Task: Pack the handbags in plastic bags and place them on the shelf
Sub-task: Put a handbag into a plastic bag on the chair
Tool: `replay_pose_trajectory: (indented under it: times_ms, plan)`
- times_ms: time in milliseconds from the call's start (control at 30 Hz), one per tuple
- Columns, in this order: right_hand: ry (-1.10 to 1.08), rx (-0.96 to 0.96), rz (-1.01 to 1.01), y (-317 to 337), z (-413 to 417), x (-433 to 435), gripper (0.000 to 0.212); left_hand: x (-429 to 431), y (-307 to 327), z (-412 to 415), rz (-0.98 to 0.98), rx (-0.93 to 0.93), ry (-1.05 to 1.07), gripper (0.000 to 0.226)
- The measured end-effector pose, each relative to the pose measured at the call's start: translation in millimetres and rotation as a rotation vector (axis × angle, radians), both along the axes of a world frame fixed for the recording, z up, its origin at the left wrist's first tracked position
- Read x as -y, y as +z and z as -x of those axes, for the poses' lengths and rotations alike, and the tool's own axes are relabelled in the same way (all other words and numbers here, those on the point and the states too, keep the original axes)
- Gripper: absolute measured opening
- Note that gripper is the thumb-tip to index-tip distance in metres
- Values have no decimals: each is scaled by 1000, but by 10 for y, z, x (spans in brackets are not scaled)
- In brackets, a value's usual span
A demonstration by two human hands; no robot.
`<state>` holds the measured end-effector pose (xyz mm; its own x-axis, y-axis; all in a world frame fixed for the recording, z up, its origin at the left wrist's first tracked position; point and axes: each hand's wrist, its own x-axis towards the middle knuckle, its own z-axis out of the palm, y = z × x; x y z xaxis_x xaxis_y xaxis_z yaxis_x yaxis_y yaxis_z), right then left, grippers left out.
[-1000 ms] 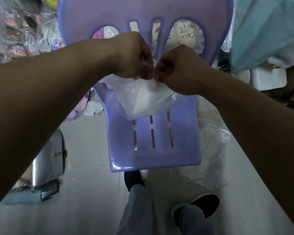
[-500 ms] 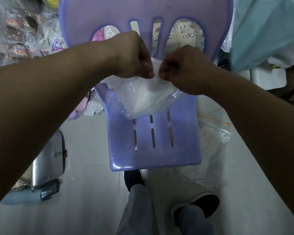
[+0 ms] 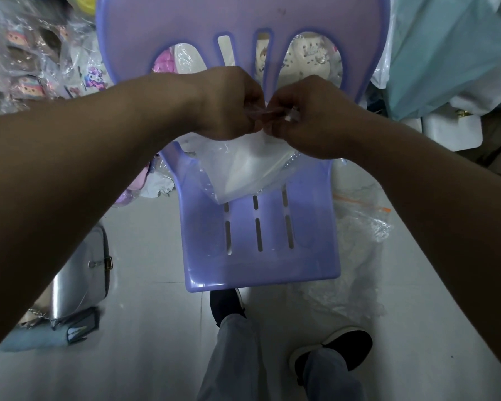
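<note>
Both our left hand (image 3: 229, 105) and right hand (image 3: 310, 117) pinch the crinkled top edge of a clear plastic bag (image 3: 210, 183). Below our curled fingers (image 3: 276, 130), its smooth white handbag (image 3: 252, 166) sags onto the glossy, slotted lilac chair (image 3: 258, 264).

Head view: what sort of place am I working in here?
Probably a bag shop's stockroom: wrapped goods heaped at left, a silver handbag on the floor, and loose plastic bags beside the chair.
</note>
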<state>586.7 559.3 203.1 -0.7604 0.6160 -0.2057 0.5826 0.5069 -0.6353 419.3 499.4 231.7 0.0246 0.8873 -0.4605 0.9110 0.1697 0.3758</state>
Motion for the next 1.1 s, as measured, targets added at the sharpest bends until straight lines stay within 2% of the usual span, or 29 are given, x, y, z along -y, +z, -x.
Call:
replay_pose_trajectory:
  times_ms: [133,300,400,600,767,1100]
  plan:
    - [-16,4,11,-17,10,-12,10,-2,42,126,-38,-55,3,29]
    - [-38,-51,136,1,53,-6,13,8,26,241,-27,-19,33,22]
    - [21,-48,72,-3,116,-2,4,7,-2,252,-10,43,78,16]
    - [42,0,38,-26,153,-34,11,43,-13,391,33,129,74,16]
    - [90,-29,62,-7,149,-7,15,71,-87,451,33,139,106,17]
    - [157,-22,57,-9,285,-27,2,134,-142,534,-14,166,168,15]
